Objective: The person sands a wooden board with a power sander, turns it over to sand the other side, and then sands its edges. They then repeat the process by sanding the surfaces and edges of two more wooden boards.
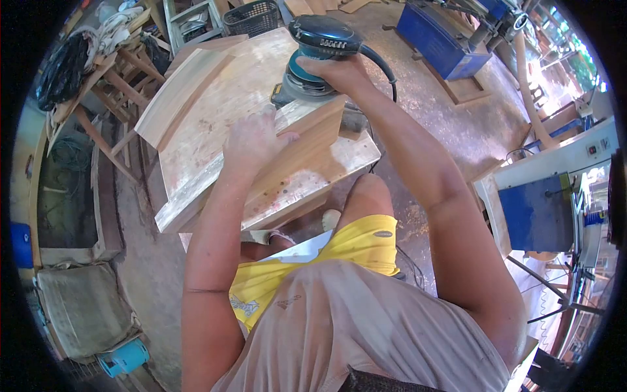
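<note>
My right hand (338, 73) is wrapped round the body of a teal and black orbital sander (324, 38). The sander's base rests at the far right end of a wooden board (294, 155), and a black cord or hose runs from its right side. Over the middle of that board lies my left hand (253, 139), dusty, its thumb on the near side and its fingers over the upper edge. The board slants across a worn worktable (251, 77), partly hidden by my left forearm.
Another plank (186, 95) lies at the table's left side. A black plastic basket (251, 18) stands behind the table. Off to the right are a blue metal box (434, 46) and a machine with a blue panel (535, 212). Wooden legs (104, 134) stick out on the left.
</note>
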The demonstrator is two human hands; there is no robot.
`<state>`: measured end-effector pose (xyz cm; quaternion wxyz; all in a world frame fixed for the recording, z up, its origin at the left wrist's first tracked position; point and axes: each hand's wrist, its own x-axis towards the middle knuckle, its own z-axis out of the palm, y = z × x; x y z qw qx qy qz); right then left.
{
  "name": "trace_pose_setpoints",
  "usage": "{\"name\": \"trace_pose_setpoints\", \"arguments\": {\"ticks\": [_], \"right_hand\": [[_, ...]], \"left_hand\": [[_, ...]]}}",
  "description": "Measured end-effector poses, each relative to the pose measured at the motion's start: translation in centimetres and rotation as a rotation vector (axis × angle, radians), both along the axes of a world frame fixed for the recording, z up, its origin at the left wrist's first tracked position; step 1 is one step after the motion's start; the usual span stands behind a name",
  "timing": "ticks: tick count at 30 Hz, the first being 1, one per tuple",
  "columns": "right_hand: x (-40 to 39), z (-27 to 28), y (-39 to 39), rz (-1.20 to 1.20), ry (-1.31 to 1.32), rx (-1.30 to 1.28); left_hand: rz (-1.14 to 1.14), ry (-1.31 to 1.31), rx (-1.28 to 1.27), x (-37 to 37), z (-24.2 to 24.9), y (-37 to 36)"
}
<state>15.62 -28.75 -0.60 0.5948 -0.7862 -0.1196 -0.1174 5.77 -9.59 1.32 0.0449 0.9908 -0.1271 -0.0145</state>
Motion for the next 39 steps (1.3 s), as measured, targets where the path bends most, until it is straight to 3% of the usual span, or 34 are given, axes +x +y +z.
{"name": "trace_pose_setpoints", "arguments": {"ticks": [5,7,14,17,24,27,33,37,39], "right_hand": [[0.3,-0.1,0.2,0.022,-0.005,0.003],[0.7,-0.2,0.4,0.006,-0.019,0.004],[0.2,1.1,0.3,-0.078,0.072,-0.083],[0.1,-0.1,0.5,-0.02,-0.004,0.026],[-0.2,1.4,0.0,-0.034,0.099,-0.003],[0.5,-0.5,0.6,-0.037,-0.049,-0.014],[0.2,1.0,0.1,-0.055,0.048,-0.071],[0.5,0.3,0.2,-0.086,0.011,-0.057],[0.2,-0.2,0.5,0.022,0.052,0.067]], "left_hand": [[0.007,0.02,0.034,0.4,-0.6,0.0],[-0.023,-0.098,-0.016,0.6,-1.4,0.4],[-0.005,-0.015,-0.021,0.9,-1.3,0.3],[0.002,-0.042,-0.008,0.8,-1.3,0.2],[-0.002,-0.031,-0.028,0.6,-1.2,0.2],[-0.003,-0.027,-0.029,0.8,-1.2,0.2],[-0.025,-0.073,-0.025,0.7,-1.4,0.4],[-0.041,-0.09,0.001,0.7,-1.4,0.2],[-0.034,-0.075,0.003,0.5,-1.2,0.0]]}}
